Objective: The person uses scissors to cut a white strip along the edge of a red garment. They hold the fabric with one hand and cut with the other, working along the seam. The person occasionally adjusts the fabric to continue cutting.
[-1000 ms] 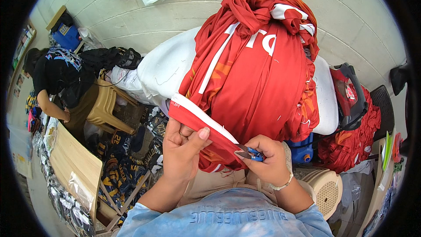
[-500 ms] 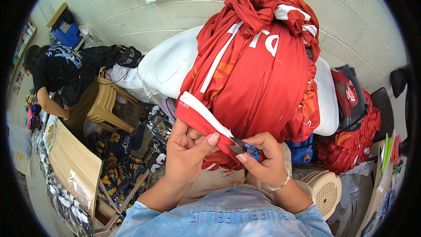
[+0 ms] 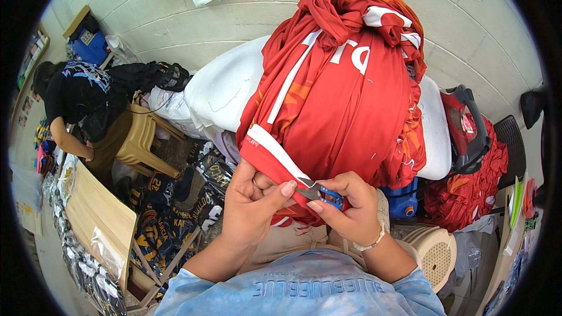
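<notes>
1. Your left grip (image 3: 254, 202) is pinching the edge of the red cloth (image 3: 345, 111), thumb on top, with a ring on one finger.
2. Your right grip (image 3: 353, 208) is closed around the blue-handled snips (image 3: 332, 198). The blades point at your left thumb tip and meet the cloth right by the end of its white band (image 3: 275, 145). Can't tell from here if the blades are parted.
3. That band slants up and left from your left grip. Most of the cloth is heaped just beyond both of your grips, draped over a white padded board (image 3: 219, 88).
4. Off to the right of your right grip: a blue container (image 3: 404, 202) close by, then another red pile (image 3: 468, 199), with a red and dark appliance (image 3: 465, 129) above it.
5. Left of your left grip you've got dark garments (image 3: 167, 216) low down, a tan plastic chair (image 3: 143, 140) past those, and another person (image 3: 82, 102) bending over, well apart from you.
</notes>
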### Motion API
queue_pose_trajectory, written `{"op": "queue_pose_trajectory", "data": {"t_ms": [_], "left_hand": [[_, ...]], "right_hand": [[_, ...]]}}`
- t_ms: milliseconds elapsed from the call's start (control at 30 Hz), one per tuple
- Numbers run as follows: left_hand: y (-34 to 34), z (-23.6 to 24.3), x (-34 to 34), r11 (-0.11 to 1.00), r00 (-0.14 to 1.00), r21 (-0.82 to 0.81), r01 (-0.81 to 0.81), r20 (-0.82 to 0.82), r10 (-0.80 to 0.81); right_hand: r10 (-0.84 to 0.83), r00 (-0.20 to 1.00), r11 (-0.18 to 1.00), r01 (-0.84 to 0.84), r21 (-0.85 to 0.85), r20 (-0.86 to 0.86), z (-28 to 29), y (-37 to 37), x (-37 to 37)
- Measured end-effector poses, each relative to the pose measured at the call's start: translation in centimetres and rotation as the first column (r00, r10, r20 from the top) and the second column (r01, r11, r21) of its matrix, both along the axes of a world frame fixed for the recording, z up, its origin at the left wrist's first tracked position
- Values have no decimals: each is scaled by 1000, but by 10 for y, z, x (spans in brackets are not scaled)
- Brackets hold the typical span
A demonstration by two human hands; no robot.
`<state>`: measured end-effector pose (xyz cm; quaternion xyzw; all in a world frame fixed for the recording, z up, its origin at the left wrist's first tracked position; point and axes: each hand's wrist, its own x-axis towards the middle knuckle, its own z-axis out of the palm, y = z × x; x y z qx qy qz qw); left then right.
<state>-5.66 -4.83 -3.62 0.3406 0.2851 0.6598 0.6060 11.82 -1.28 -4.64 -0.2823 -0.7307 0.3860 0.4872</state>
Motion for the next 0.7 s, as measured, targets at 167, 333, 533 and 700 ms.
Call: {"op": "queue_pose_trajectory", "data": {"t_ms": [167, 333, 533, 700], "left_hand": [[-1, 0, 1, 1000, 1000, -20, -18, -8, 18], [-3, 0, 3, 998, 999, -43, -43, -10, 43], [-4, -1, 4, 997, 992, -22, -68, -107, 65], [-6, -2, 3, 997, 990, -46, -64, -125, 58]], "right_hand": [[-20, 1000, 1000, 20, -4, 24, 0, 0, 1], [-53, 998, 998, 52, 30, 41, 1, 0, 0], [-55, 998, 998, 53, 45, 37, 6, 0, -1], [-111, 983, 987, 92, 132, 146, 9, 1, 3]]}}
